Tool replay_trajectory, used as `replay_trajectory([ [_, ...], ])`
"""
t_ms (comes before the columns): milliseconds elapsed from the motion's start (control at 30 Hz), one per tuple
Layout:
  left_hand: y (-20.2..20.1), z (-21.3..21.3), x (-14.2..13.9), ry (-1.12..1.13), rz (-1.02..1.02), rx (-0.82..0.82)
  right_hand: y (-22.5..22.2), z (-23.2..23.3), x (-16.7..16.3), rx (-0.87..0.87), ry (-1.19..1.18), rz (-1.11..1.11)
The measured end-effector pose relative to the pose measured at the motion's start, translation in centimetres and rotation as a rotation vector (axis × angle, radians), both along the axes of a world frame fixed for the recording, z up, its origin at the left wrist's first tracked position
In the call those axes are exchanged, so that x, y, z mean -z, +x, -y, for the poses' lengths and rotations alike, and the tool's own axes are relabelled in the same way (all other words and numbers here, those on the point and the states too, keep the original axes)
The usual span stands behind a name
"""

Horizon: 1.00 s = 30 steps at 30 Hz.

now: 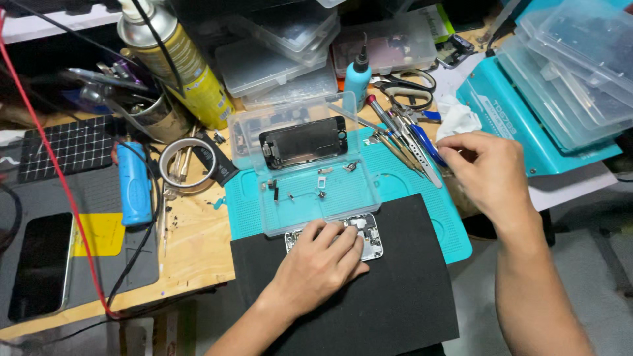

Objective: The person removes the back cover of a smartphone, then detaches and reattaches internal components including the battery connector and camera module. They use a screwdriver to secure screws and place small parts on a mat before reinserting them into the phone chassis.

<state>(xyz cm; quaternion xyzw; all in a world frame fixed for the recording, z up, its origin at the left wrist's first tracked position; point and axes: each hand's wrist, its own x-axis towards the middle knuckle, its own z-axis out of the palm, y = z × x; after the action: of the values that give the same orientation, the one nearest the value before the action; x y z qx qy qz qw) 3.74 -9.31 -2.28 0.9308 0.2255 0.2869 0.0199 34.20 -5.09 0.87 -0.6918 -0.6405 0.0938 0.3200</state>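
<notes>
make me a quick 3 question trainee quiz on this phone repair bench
1. True or false: the left hand rests on the opened phone lying on the black mat.
2. Which tools is the right hand reaching toward?
A. the pile of tweezers and screwdrivers
B. the spray can
C. the tape roll
3. What lies in the upper part of the clear tray?

Key
1. True
2. A
3. A dark phone screen assembly, with small loose parts below it in the tray.
</notes>
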Motion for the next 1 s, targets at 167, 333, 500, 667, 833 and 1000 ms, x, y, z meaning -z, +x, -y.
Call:
replay_trajectory([
  [167,0.8,-1.5,-1.3,-0.075,0.137,-0.003,-1.8,-1.4,1.4,-0.191,0.008,0.130],
  [333,1.2,-5.7,-2.3,-0.044,0.205,-0.207,-4.6,-3.2,2.8,-0.114,-0.042,0.373],
  [500,-0.8,-7.6,-2.0,-0.131,0.222,-0.348,-4.9,-4.2,3.3,-0.126,-0.076,0.493],
  [667,-2.2,-6.7,-1.3,-0.171,0.243,-0.421,-4.5,-4.7,2.4,-0.151,-0.072,0.498],
  [833,-3.0,-6.5,-0.5,-0.220,0.274,-0.460,-3.9,-3.6,-0.6,-0.159,0.011,-0.013],
  [1000,-2.6,-7.0,0.4,-0.265,0.257,-0.396,-4.8,-2.2,-1.7,-0.233,-0.029,-0.560],
])
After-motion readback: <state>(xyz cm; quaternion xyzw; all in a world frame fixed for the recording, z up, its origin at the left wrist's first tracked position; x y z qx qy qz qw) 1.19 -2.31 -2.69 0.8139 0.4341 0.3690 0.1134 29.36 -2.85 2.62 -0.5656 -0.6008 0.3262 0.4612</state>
